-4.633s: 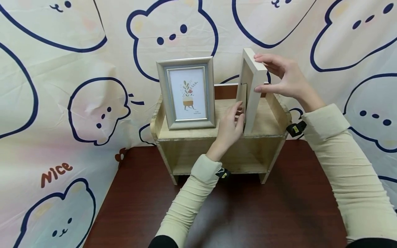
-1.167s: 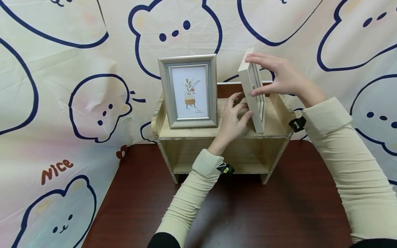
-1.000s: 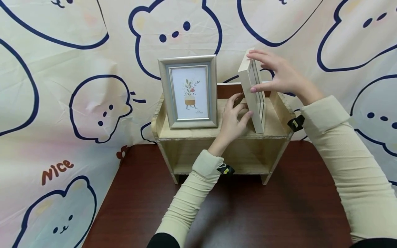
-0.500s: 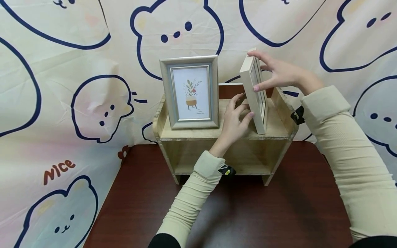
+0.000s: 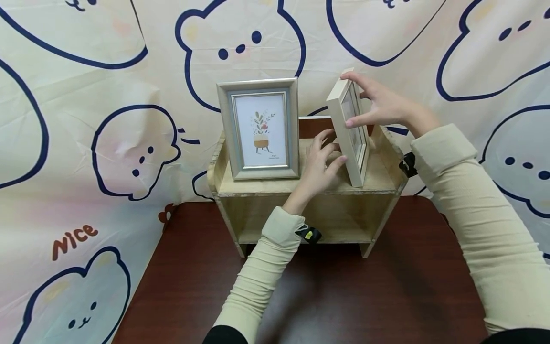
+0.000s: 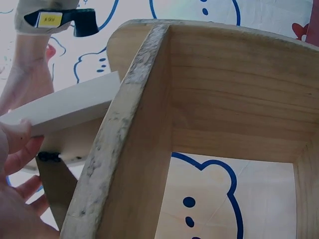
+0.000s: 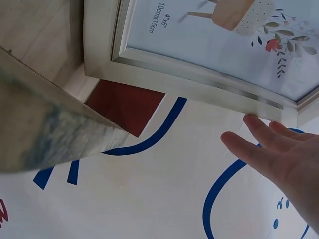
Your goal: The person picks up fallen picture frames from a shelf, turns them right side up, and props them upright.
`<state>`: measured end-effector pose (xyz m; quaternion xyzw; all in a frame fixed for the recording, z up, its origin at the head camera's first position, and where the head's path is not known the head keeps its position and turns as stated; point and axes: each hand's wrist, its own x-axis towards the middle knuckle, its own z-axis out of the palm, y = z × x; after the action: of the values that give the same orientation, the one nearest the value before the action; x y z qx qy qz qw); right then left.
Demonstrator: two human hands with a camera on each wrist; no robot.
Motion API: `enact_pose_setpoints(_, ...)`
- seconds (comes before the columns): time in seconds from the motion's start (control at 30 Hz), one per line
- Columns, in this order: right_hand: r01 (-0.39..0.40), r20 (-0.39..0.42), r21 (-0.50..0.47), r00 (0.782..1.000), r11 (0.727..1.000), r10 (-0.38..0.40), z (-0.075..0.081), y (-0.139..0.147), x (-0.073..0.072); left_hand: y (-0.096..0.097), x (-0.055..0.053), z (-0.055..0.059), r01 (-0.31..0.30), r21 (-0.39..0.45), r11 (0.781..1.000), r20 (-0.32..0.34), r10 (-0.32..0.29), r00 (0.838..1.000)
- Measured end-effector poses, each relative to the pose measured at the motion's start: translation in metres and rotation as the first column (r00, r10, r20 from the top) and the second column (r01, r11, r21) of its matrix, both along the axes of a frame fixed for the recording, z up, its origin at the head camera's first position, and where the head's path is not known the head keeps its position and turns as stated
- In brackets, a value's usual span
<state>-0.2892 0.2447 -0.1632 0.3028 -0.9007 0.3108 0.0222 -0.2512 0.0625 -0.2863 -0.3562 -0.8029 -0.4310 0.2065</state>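
A cream picture frame (image 5: 346, 136) stands nearly edge-on at the right of the wooden shelf's top board (image 5: 275, 186), its glazed front turned rightward. My right hand (image 5: 384, 102) holds its upper part, thumb on the near edge and index finger over the top. Lower down, my left hand (image 5: 320, 167) has its thumb on the near edge, with other fingers behind the back panel. The left wrist view shows those fingers beside the fold-out stand (image 6: 57, 186). In the right wrist view, a plant print (image 7: 244, 22) sits behind the glass and my fingertips touch the frame's border.
A silver-grey picture frame (image 5: 225, 119) with a potted-plant print stands upright at the shelf's left. Raised side panels (image 5: 388, 157) bound the top board. Below is an open compartment (image 5: 343, 215). The shelf stands on a dark brown table (image 5: 365, 296) before a cartoon-printed cloth (image 5: 142, 86).
The cream frame has turned from its back facing left to its glazed front showing on the right. Over the last second it turns slightly more, and my right hand shifts along its top.
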Motion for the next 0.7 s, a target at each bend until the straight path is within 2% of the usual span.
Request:
enact_pose_setpoints(0.2, -0.021, -0.041, -0.009, 0.999, 1.0, 0.02, -0.001, 0.004, 0.001, -0.004, -0.004, 0.004, 0.055, -0.044, 0.998, 0.079, -0.051, 0.996)
enact_pose_setpoints(0.3, 0.002, -0.046, 0.018, 0.999, 1.0, -0.001, -0.001, 0.008, 0.002, -0.007, -0.007, 0.004, 0.097, -0.049, 0.994, 0.097, -0.092, 0.991)
enact_pose_setpoints(0.53, 0.068, -0.062, 0.077, 0.996, 0.995, -0.064, 0.0, 0.016, 0.006, -0.014, -0.014, 0.004, 0.206, -0.034, 0.978, 0.173, -0.198, 0.965)
enact_pose_setpoints(0.63, 0.078, -0.074, 0.092, 0.995, 0.993, -0.071, 0.0, 0.017, 0.007, -0.015, -0.015, 0.005, 0.221, -0.021, 0.975, 0.195, -0.213, 0.957)
enact_pose_setpoints(0.7, 0.085, -0.071, 0.091, 0.994, 0.992, -0.079, 0.0, 0.017, 0.008, -0.014, -0.014, 0.004, 0.212, -0.01, 0.977, 0.186, -0.206, 0.961)
